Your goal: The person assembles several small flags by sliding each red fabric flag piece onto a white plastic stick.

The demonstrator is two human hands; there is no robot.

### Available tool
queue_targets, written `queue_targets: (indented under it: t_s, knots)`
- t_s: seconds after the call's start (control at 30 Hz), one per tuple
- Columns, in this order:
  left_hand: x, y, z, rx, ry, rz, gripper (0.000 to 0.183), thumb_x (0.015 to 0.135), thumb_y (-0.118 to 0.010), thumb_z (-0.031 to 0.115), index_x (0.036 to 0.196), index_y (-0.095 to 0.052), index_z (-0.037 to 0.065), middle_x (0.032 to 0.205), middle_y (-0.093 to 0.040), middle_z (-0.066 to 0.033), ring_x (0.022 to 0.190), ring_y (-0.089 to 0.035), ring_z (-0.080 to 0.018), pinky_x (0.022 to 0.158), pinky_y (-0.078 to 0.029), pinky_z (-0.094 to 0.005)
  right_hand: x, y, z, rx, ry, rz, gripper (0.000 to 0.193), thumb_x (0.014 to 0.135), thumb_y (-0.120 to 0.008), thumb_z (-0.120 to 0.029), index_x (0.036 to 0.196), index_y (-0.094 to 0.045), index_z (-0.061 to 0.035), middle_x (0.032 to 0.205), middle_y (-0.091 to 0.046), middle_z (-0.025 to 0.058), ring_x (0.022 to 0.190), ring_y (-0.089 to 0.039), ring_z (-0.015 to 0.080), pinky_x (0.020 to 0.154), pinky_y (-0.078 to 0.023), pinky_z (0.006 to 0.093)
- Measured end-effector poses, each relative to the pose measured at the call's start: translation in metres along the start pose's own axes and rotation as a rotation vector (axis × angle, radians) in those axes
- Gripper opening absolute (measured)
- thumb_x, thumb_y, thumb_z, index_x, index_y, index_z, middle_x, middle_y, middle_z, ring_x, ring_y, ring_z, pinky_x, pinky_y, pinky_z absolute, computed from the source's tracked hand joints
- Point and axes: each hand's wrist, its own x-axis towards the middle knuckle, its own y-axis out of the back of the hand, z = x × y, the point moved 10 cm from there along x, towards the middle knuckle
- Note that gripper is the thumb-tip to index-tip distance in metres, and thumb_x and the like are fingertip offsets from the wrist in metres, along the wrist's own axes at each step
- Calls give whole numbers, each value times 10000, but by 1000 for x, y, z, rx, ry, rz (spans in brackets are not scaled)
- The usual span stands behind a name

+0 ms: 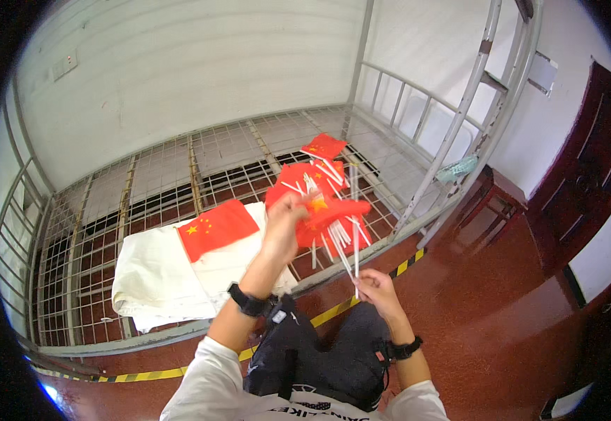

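Note:
My right hand (pixel 379 291) is closed in a pinch on the lower end of a thin white stick (pixel 356 259), which stands nearly upright. A small red flag (pixel 337 210) with yellow stars spreads across near this stick. At the flag's left side is my left hand (pixel 288 221), its fingers drawn together on the cloth and slightly blurred. Behind and below lies a heap of red flags (pixel 288 179) with several white sticks poking out. Another red flag (pixel 218 228) lies spread on a folded white cloth (pixel 151 281) to the left.
All this rests on a bare metal bed frame (pixel 102 245) with a wire mesh base. A bunk post and ladder (pixel 453 126) rise at the right. Beyond are a wooden stool (pixel 491 200) and a dark red door (pixel 579 175). Yellow-black tape (pixel 326 316) marks the red floor.

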Motion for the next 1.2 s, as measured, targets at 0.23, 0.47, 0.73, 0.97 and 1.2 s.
queue_targets:
  t_s: [0.23,0.47,0.73,0.97,1.2]
  knots:
    - [-64,-40,-83,302,-120,-268,368,647,-427,-184,903,-473,77,1217,-489,-99,1048,-494,-158,801,-431,-260,-52,71,-3,-1,113,348,88,827,-582,-89,854,-556,-10,637,-544,8,507,-476,63,465,-362,185]
    - [-108,-50,-148,50,174,-457,256,773,-461,-109,984,-477,35,1057,-574,-143,1017,-553,-219,891,-415,-313,-95,65,18,-28,-22,352,92,819,-590,-95,832,-543,-17,663,-525,-8,576,-479,59,515,-384,205]
    - [-140,-43,-160,815,-20,-746,617,728,-531,-137,1266,-361,111,1396,-224,-141,1288,-252,-290,1003,-339,-373,-96,60,18,-111,23,219,154,842,-559,-80,975,-545,-5,774,-553,10,679,-518,80,584,-425,222]
    - [-144,-47,-181,933,-118,-1011,693,714,-598,-61,1314,-286,88,1364,-291,-128,1342,-33,-294,1065,-182,-412,-63,-4,47,-230,-89,-363,353,890,-476,-142,1229,-426,-57,928,-570,37,704,-522,82,563,-427,214]
    - [-145,-34,-170,636,96,-965,818,676,-518,-178,1368,-194,115,1433,-85,-149,1287,-268,-254,1019,-324,-352,-62,-21,54,-202,-127,-324,225,891,-477,-123,1097,-461,-34,942,-565,54,745,-555,107,578,-456,235]
